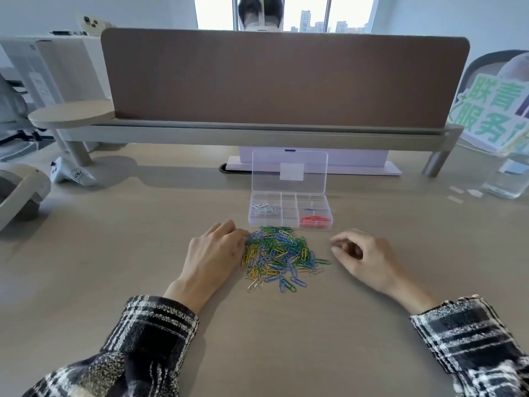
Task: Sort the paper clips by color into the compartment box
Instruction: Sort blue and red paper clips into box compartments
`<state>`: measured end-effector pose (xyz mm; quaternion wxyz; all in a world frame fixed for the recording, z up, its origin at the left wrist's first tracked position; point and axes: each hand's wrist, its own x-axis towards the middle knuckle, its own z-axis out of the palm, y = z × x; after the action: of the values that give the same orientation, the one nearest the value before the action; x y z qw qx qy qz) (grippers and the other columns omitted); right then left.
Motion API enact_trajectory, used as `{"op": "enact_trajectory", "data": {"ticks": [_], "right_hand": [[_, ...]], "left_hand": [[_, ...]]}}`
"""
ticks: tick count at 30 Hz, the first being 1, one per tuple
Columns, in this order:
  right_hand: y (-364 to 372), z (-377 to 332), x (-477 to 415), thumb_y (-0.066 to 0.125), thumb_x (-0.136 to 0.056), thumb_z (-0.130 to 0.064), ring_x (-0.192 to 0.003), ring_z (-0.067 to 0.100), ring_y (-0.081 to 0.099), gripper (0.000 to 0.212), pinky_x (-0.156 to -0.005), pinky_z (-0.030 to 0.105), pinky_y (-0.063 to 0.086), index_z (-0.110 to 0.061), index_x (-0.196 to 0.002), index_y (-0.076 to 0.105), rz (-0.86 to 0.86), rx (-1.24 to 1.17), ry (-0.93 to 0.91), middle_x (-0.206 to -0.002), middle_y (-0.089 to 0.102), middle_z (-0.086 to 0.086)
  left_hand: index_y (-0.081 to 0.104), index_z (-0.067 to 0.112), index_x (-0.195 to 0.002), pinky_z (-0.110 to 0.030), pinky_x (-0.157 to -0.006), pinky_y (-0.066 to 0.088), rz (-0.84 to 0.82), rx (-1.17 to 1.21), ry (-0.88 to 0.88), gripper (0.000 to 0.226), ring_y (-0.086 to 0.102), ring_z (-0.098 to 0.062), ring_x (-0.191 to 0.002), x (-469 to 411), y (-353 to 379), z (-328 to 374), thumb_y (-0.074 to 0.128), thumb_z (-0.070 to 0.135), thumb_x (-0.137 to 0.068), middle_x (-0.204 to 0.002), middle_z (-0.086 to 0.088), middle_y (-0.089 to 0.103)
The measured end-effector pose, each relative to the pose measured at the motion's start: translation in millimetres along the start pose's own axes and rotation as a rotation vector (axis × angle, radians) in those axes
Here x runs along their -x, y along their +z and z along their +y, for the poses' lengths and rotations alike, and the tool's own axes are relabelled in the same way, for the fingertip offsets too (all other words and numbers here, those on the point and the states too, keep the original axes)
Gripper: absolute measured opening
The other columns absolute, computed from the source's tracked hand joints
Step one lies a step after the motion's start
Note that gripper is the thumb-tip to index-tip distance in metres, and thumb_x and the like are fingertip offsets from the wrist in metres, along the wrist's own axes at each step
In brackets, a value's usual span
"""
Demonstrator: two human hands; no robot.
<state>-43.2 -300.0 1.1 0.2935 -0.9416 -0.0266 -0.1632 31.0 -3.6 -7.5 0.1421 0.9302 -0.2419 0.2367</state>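
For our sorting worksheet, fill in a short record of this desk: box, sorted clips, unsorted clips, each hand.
box: clear, lid up, just beyond the pile
silver clips: in a left compartment
red clips: in the near-right compartment
pile: loose green, blue and yellow clips, a few silver, between the hands
left hand: fingertips touch the pile's left edge
right hand: loosely curled, right of the pile, seemingly empty

Left grip (213, 250) lies flat, right grip (362, 253) loosely curled.
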Motion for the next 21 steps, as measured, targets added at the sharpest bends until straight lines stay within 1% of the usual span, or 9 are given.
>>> {"op": "enact_trajectory", "data": {"ticks": [2, 6, 7, 9, 10, 13, 15, 17, 21], "right_hand": [[5, -8, -1, 0.072, -0.083, -0.025, -0.075, 0.008, 0.057, 0.010, -0.065, 0.020, 0.044, -0.034, -0.087, 0.068, -0.053, 0.005, -0.075, -0.074, 0.059, -0.012], [12, -22, -4, 0.070, -0.084, -0.032, -0.077, 0.007, 0.058, 0.005, -0.066, 0.014, 0.040, -0.035, -0.087, 0.070, -0.139, -0.095, -0.077, -0.080, 0.062, -0.014], [14, -24, -4, 0.069, -0.082, -0.039, -0.076, 0.007, 0.057, 0.007, -0.065, 0.015, 0.041, -0.035, -0.087, 0.071, -0.134, -0.098, -0.073, -0.080, 0.061, -0.014], [20, -24, -2, 0.065, -0.076, -0.054, -0.078, 0.007, 0.058, 0.024, -0.067, 0.020, 0.045, -0.033, -0.086, 0.070, -0.094, -0.062, -0.085, -0.078, 0.061, -0.014], [22, -25, -1, 0.065, -0.074, -0.057, -0.081, 0.006, 0.058, 0.027, -0.069, 0.021, 0.047, -0.033, -0.085, 0.070, -0.070, -0.045, -0.092, -0.078, 0.061, -0.015], [27, -28, 0, 0.076, -0.076, -0.039, -0.083, 0.005, 0.060, 0.013, -0.073, 0.023, 0.049, -0.030, -0.085, 0.072, -0.024, -0.069, -0.109, -0.081, 0.064, -0.015], [29, -31, -2, 0.079, -0.078, -0.028, -0.080, 0.005, 0.060, 0.010, -0.072, 0.018, 0.046, -0.029, -0.086, 0.073, 0.004, -0.067, -0.115, -0.078, 0.063, -0.015], [30, -34, -3, 0.079, -0.079, -0.025, -0.079, 0.005, 0.059, 0.010, -0.069, 0.009, 0.040, -0.028, -0.086, 0.073, 0.010, -0.077, -0.097, -0.076, 0.063, -0.015], [29, -34, -2, 0.076, -0.082, -0.019, -0.070, 0.004, 0.059, 0.012, -0.064, 0.010, 0.040, -0.030, -0.084, 0.072, 0.047, -0.133, -0.063, -0.075, 0.063, -0.018]], "left_hand": [[0.072, 0.032, -0.104, -0.027, -0.045, 0.043, -0.008, 0.031, 0.017, 0.020, 0.063, -0.011, -0.081, 1, 1, 7, 0.058, 0.023, -0.093, -0.082, 0.013, 0.057], [0.068, 0.038, -0.108, -0.027, -0.056, 0.044, -0.039, 0.149, -0.084, 0.021, 0.062, -0.008, -0.080, 3, -8, 9, 0.052, 0.030, -0.096, -0.095, 0.019, 0.063], [0.067, 0.039, -0.107, -0.027, -0.059, 0.046, -0.044, 0.177, -0.096, 0.020, 0.060, -0.004, -0.080, 6, -10, 8, 0.051, 0.033, -0.096, -0.098, 0.021, 0.064], [0.065, 0.040, -0.103, -0.026, -0.060, 0.046, -0.051, 0.212, -0.082, 0.016, 0.055, -0.001, -0.076, 11, -14, 4, 0.051, 0.037, -0.095, -0.096, 0.023, 0.063], [0.064, 0.040, -0.102, -0.026, -0.059, 0.046, -0.057, 0.221, -0.063, 0.014, 0.053, 0.000, -0.076, 14, -16, 2, 0.052, 0.039, -0.095, -0.093, 0.022, 0.062], [0.063, 0.041, -0.098, -0.026, -0.056, 0.047, -0.074, 0.209, 0.016, 0.011, 0.053, 0.001, -0.078, 19, -17, -2, 0.054, 0.043, -0.094, -0.089, 0.020, 0.058], [0.065, 0.040, -0.098, -0.027, -0.053, 0.047, -0.074, 0.205, 0.054, 0.010, 0.054, -0.001, -0.077, 17, -15, -3, 0.057, 0.040, -0.093, -0.090, 0.019, 0.058], [0.066, 0.040, -0.099, -0.028, -0.051, 0.047, -0.071, 0.210, 0.065, 0.010, 0.054, -0.002, -0.075, 16, -12, -2, 0.059, 0.038, -0.092, -0.090, 0.018, 0.057], [0.063, 0.043, -0.109, -0.026, -0.058, 0.046, -0.078, 0.230, 0.006, 0.017, 0.054, -0.003, -0.082, 17, -11, -2, 0.055, 0.041, -0.095, -0.093, 0.020, 0.058]]}}
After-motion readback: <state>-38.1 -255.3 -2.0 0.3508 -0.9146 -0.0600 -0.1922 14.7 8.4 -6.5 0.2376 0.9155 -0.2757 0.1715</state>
